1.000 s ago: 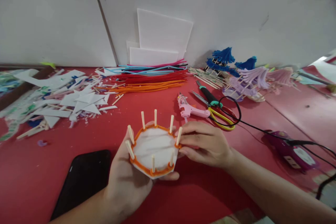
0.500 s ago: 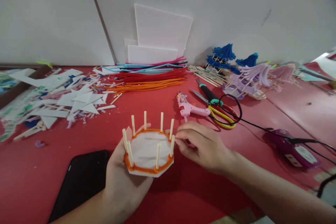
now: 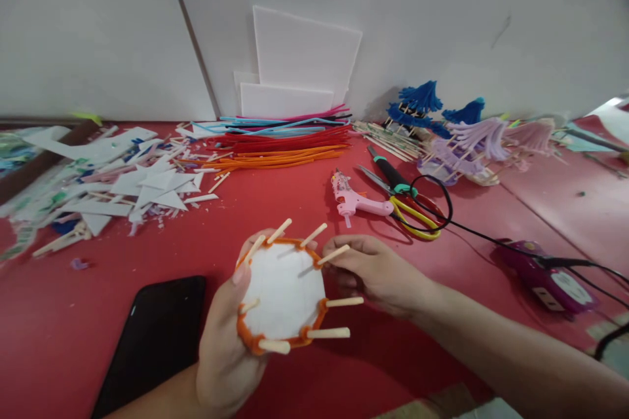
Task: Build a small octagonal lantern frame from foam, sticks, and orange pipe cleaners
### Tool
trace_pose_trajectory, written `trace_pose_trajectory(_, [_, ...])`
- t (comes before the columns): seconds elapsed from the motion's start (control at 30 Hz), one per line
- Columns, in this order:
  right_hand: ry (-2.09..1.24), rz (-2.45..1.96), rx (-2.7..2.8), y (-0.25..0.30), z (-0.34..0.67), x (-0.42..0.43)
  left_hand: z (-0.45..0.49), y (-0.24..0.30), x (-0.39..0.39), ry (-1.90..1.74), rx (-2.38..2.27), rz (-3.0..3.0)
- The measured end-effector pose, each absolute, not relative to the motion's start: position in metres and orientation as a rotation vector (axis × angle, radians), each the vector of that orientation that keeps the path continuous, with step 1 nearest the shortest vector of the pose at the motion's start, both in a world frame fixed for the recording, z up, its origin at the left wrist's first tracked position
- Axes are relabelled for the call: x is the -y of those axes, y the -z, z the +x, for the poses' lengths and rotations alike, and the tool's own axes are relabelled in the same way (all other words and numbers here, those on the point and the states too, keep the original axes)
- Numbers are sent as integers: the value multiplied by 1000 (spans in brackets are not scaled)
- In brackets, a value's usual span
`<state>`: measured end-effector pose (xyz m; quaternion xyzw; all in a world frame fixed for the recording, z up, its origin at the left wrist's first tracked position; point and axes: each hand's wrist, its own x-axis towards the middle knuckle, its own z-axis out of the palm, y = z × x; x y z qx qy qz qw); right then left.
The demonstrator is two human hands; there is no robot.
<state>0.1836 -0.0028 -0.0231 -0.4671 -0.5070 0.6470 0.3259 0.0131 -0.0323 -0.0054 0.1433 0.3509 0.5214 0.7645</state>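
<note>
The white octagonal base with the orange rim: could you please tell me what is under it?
The left hand cups the white octagonal base from beneath, thumb on its rim. Below lies the red table. The palm and fingers under it are hidden.

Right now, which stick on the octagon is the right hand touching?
The upper-right wooden stick: the right hand has its fingertips at its tip, while the other sticks stand untouched.

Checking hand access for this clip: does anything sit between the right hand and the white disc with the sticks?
Nothing visible does. The right hand is already at the disc, fingertips touching a stick on its near edge. The left hand holds the disc from the other side, above the table.
</note>
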Motion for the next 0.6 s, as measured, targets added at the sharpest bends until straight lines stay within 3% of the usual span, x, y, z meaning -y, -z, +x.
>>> trace_pose_trajectory(0.2, [-257, -890, 2141, 19, 204, -2, 16, -1, 22, -1231, -854, 175])
trace_pose_trajectory(0.27, [16, -773, 2285, 19, 210, -3, 16, -3, 19, -1137, -901, 79])
trace_pose_trajectory(0.6, [104, -724, 2418, 19, 212, -6, 14, 1, 16, -967, -919, 20])
